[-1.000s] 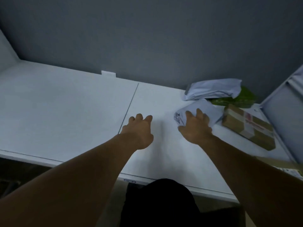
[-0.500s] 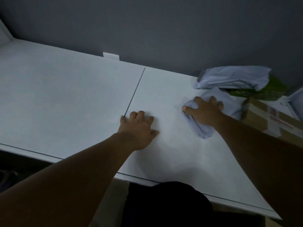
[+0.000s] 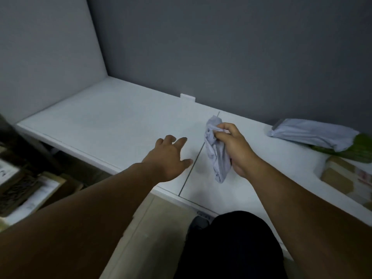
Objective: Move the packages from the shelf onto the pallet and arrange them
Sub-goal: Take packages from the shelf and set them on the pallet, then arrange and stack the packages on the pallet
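Note:
My right hand (image 3: 235,150) grips a small crumpled grey poly mailer (image 3: 216,156) and holds it lifted above the white shelf (image 3: 112,121), near the seam between its two boards. My left hand (image 3: 169,158) hovers over the shelf just left of that seam, fingers spread and holding nothing. A larger grey poly mailer (image 3: 314,133) lies at the back right on top of a green package (image 3: 360,150). A taped brown cardboard box (image 3: 346,178) sits near the right edge.
The dark grey back wall and a pale left side panel (image 3: 46,57) enclose the shelf. Flat cardboard boxes with paper labels (image 3: 28,190) lie low at the left. My dark-clothed leg and the pale floor (image 3: 141,222) show below the shelf's front edge.
My right hand closed round the small grey mailer and lifted it off the shelf leftward. My left hand rose from the shelf surface. The view swung left.

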